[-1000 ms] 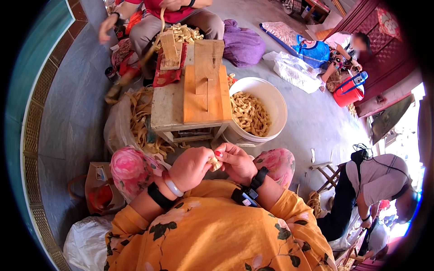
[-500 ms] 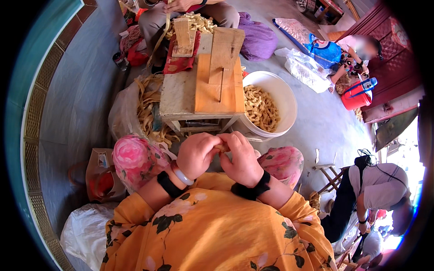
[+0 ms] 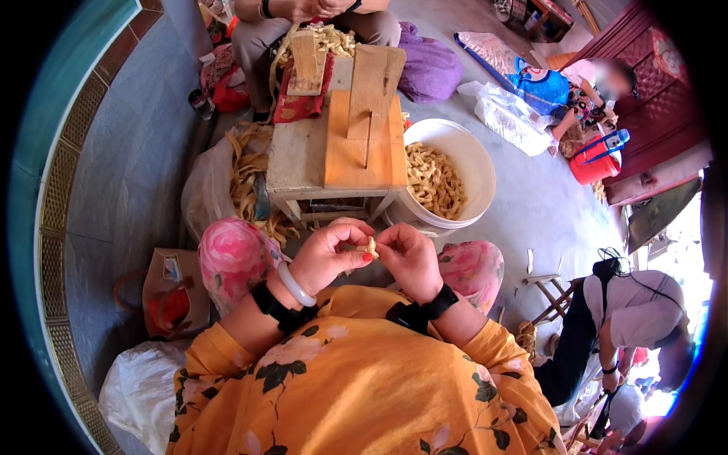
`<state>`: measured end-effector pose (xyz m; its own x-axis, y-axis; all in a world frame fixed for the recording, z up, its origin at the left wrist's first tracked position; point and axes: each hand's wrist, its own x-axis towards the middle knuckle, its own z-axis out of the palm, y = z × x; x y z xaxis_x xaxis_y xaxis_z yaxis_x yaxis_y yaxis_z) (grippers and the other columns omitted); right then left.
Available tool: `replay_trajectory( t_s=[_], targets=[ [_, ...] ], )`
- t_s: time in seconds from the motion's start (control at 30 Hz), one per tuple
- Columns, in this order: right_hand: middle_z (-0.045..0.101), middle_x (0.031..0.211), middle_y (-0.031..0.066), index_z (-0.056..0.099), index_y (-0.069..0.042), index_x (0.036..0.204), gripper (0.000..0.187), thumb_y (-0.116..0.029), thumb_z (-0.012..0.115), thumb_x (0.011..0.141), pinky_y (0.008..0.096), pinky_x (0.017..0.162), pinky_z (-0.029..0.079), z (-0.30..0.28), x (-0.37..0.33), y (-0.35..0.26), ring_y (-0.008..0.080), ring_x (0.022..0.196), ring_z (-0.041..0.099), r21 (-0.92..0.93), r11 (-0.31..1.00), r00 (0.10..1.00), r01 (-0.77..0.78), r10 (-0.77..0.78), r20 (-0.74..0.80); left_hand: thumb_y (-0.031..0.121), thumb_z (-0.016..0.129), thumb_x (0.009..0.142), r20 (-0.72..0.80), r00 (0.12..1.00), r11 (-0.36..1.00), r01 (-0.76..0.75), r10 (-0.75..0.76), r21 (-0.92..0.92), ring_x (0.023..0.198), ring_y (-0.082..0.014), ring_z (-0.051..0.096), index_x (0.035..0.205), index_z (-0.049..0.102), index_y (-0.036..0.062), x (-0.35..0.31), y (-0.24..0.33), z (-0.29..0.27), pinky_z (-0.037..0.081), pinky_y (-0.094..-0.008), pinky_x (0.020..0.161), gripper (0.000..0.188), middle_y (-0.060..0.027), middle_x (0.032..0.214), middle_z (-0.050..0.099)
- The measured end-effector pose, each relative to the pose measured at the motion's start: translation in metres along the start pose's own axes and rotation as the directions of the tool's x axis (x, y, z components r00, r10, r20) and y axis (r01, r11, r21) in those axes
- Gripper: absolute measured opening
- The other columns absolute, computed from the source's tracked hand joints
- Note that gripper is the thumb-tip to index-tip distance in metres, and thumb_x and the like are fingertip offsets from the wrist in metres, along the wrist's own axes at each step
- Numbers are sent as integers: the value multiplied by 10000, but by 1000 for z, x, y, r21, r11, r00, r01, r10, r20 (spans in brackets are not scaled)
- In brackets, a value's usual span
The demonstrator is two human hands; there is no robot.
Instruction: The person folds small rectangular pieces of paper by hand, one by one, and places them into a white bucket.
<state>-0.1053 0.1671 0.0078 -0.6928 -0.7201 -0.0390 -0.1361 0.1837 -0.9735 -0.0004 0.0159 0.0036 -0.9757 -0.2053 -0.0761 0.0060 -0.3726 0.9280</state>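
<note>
Above my lap, my left hand [image 3: 331,256] pinches a small pale-yellow knotted strip [image 3: 371,247] between thumb and fingers. My right hand [image 3: 410,256] is closed at the strip's right side, fingertips pressed against it. Part of the strip is hidden by the fingers. Just beyond my hands stands a low table [image 3: 292,171], with an orange-brown board [image 3: 345,171] carrying an upright wooden plate [image 3: 374,87]. A white bucket [image 3: 481,182] to its right holds many similar knotted pieces [image 3: 434,182].
Left of the table, a clear plastic bag [image 3: 206,189] holds loose tan strips [image 3: 246,171]. A paper bag [image 3: 173,284] and a white sack [image 3: 144,390] lie at my left. Across the table a person [image 3: 315,9] works with a pile of pieces. Other people bend at the right, near a red bucket [image 3: 595,163].
My hands have drawn slightly apart and turned, so the knotted strip now shows between the fingertips. The person across the table has brought both hands together.
</note>
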Motion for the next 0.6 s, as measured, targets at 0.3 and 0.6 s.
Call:
replay_trajectory(
  t_s=[0.3,0.6],
  targets=[
    [642,810,97,609,9,901,133,-123,620,886,272,624,475,1,-4,-1,148,715,596,-29,1000,994,0,3,107,83,580,910,-66,951,882,-252,301,399,712,-95,546,1012,633,2,-7,-3,8,463,-216,642,141,-43,926,565],
    [537,587,50,558,-17,645,298,-134,540,919,279,512,382,-5,-16,-25,135,546,493,146,978,944,152,-187,272,154,473,974,-94,990,955,-78,109,287,612,-41,438,1018,602,38,-9,12,-1,394,-186,582,179,37,698,483]
  ],
)
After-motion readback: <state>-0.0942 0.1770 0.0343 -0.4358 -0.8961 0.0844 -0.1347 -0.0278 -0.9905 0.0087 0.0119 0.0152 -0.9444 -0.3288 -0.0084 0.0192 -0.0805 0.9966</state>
